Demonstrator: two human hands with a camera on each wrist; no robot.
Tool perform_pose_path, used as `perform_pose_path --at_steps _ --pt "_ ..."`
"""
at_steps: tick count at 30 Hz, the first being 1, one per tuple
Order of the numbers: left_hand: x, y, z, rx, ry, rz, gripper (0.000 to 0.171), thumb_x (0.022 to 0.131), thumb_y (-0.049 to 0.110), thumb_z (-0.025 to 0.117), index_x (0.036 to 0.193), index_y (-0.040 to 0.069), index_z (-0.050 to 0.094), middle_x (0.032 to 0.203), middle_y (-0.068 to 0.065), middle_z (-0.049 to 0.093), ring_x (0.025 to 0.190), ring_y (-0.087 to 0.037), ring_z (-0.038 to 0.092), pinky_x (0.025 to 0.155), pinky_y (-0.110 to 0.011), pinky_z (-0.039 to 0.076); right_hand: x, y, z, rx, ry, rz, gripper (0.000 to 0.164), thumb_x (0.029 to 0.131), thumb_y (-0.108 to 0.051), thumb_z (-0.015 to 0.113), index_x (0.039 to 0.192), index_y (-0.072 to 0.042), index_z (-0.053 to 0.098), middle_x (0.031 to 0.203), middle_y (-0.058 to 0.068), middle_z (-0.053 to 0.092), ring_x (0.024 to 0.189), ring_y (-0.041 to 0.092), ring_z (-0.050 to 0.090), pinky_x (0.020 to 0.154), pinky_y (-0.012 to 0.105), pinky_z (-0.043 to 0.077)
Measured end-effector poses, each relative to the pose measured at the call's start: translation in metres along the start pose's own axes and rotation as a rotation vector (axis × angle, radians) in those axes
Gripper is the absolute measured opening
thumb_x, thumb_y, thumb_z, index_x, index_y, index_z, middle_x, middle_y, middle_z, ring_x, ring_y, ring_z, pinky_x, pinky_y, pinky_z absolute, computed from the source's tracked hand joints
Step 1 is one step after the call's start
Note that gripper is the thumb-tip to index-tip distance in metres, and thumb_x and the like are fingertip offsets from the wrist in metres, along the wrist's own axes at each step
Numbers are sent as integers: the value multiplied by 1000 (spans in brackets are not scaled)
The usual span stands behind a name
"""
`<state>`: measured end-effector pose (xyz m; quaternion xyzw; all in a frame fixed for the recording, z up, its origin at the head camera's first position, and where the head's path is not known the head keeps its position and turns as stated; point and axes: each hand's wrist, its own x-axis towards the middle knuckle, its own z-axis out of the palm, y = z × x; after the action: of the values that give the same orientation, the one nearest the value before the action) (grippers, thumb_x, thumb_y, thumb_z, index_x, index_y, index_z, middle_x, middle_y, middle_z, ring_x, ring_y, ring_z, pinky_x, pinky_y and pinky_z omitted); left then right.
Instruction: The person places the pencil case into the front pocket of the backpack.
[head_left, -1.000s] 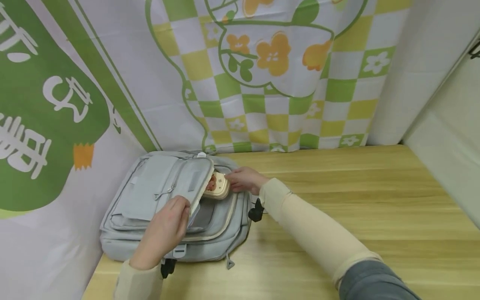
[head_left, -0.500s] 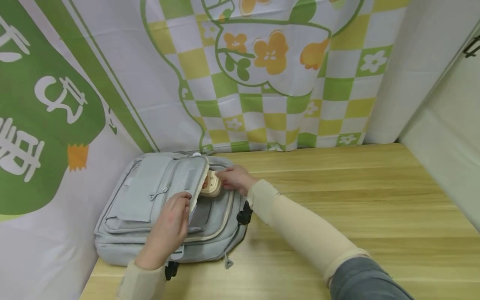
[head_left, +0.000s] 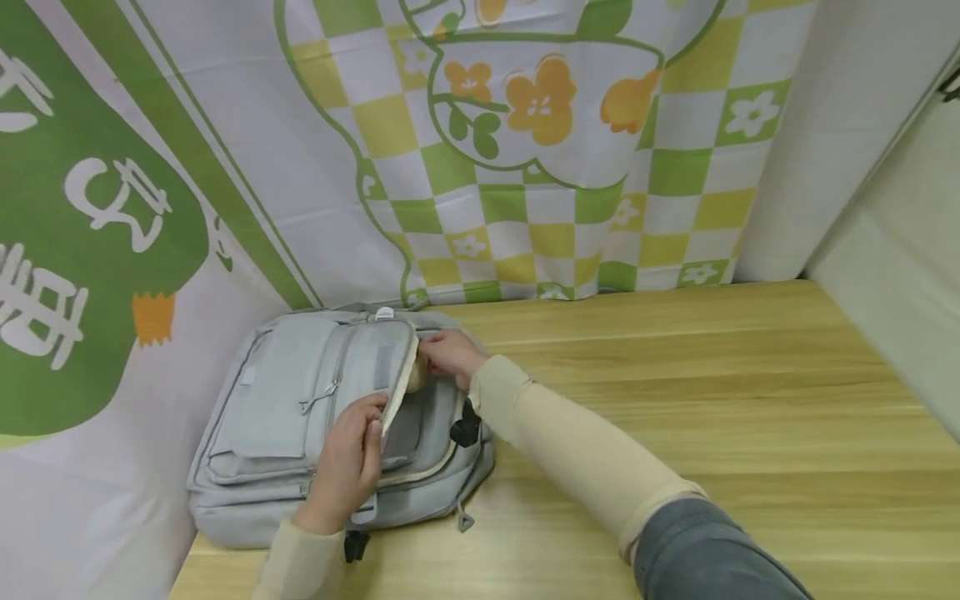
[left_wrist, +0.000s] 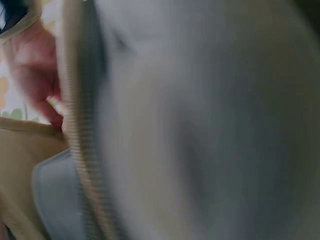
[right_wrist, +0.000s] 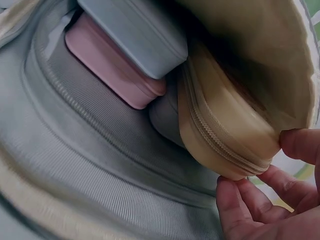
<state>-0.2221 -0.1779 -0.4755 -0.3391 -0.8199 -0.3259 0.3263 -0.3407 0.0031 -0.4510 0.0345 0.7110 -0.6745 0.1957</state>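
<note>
A grey-blue backpack (head_left: 277,396) lies on the table with its front compartment unzipped. My left hand (head_left: 348,454) pinches the edge of the raised front panel (head_left: 367,358) and holds it up. At the opening my right hand (head_left: 453,354) grips the end of a cream zippered case (right_wrist: 225,120), thumb on one side and fingers on the other. Most of that case is inside the compartment, hidden by the panel in the head view. Beside it in the right wrist view lie a pink case (right_wrist: 110,62) and a pale blue case (right_wrist: 137,35). The left wrist view is largely blurred grey fabric.
The wooden table (head_left: 675,400) extends to the right of the backpack. Behind stands a curtain (head_left: 525,208) with green and yellow checks. A white and green printed cloth (head_left: 97,250) hangs close on the left. A triangular zip pull (head_left: 465,521) dangles at the bag's front.
My right hand has moved left and pushed the cream case deeper into the backpack, so its printed top is now hidden in the head view. The left hand still holds the panel.
</note>
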Motion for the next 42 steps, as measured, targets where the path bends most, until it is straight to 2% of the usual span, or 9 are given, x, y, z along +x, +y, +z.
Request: perform_pose_path --at_steps 4,7,10,15,21,25,32,38,42 --pt "-4 -2 3 -70 51 61 39 113 24 37 91 -3 55 115 -26 65 104 -43 64 105 -23 41 3 2 9 8 6 -8 31 104 -8 54 128 7 66 82 2 58 75 11 53 81 30 52" --pt "-5 -3 5 -82 70 86 39 113 23 39 91 -4 56 113 -26 66 103 -42 65 102 -24 43 4 6 16 -19 49 -33 34 105 -14 57 134 3 65 102 6 69 89 14 62 89 32 52" --pt "-4 -4 5 -85 76 91 40 114 23 38 92 -5 56 111 -26 66 103 -42 66 99 -25 46 4 10 25 -85 97 -65 33 105 -16 56 133 -2 67 124 10 69 105 21 62 95 37 51" --pt "-3 -5 7 -97 89 81 40 114 23 37 93 -7 55 111 -27 66 104 -42 66 92 -27 49 4 10 31 -155 104 -118 31 106 -14 53 130 -4 69 121 10 68 97 23 57 86 37 48" --pt "-7 -5 12 -105 132 48 38 113 20 39 92 -7 55 111 -28 67 94 -39 66 75 -31 49 1 12 26 -206 -44 -161 36 105 -16 54 138 -1 61 139 15 61 126 26 55 109 37 42" --pt "-8 -5 16 -121 145 32 34 112 18 41 92 -7 54 112 -27 68 94 -39 66 76 -31 48 -3 15 20 -193 -85 -148 44 107 -21 51 148 -5 54 149 15 54 138 29 47 116 42 34" --pt "-8 -10 17 -117 166 29 31 111 13 42 91 -8 54 109 -28 68 93 -40 66 79 -30 48 -13 17 8 -235 -145 -131 49 109 -24 46 156 -7 45 156 14 46 145 32 41 118 46 32" --pt "-7 -12 15 -140 160 52 36 112 18 41 91 -8 54 106 -28 67 90 -39 65 81 -27 47 -16 28 -6 -224 -230 -115 43 111 -19 45 150 -3 51 153 15 50 144 34 41 117 49 32" --pt "-2 -12 13 -168 120 75 35 112 18 41 93 -8 55 109 -27 67 92 -37 65 83 -26 48 -19 30 -15 -210 -241 -81 42 110 -17 43 149 -2 52 153 16 49 144 35 40 117 50 32"
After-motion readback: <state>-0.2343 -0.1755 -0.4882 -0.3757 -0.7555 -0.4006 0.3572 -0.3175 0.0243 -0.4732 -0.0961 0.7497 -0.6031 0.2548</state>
